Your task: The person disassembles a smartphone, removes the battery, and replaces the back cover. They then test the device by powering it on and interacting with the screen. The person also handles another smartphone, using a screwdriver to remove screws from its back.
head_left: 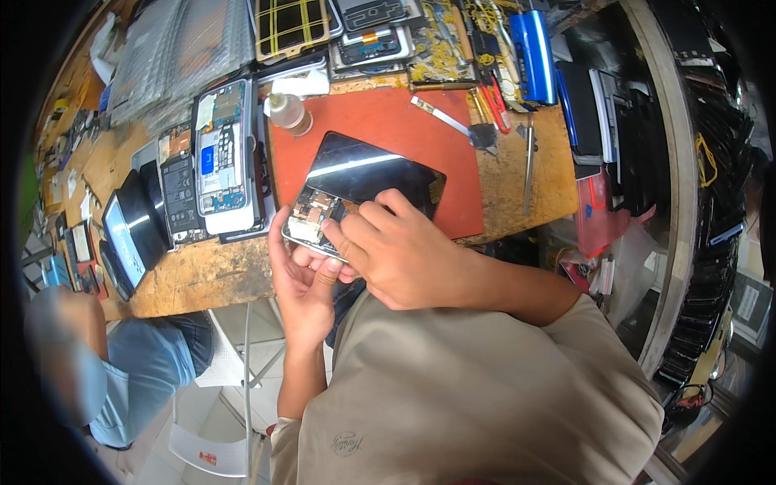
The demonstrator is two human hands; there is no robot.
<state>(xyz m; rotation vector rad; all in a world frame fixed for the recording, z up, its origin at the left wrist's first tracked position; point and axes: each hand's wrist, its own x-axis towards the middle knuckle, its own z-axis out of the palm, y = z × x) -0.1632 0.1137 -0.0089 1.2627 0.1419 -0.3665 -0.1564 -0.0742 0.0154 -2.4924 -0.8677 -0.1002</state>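
Observation:
An opened phone [309, 212] with bare circuitry rests in my left hand [305, 273], whose fingers and thumb wrap its near edge. My right hand [396, 250] is over the phone, its fingers curled and the thumb and fingertips pressed close at the inner parts. Whatever those fingertips may pinch is hidden. Just beyond, a glossy black screen panel [372, 166] reaches out over the red mat [453, 194]; whether it is joined to the phone, I cannot tell.
A bottle [289, 115] stands at the mat's far left. A white-handled brush [440, 115], red-handled pliers [495, 107] and a metal rod [529, 166] lie right. Opened phones [222, 158] are stacked left. A person in a blue shirt [141, 372] sits left.

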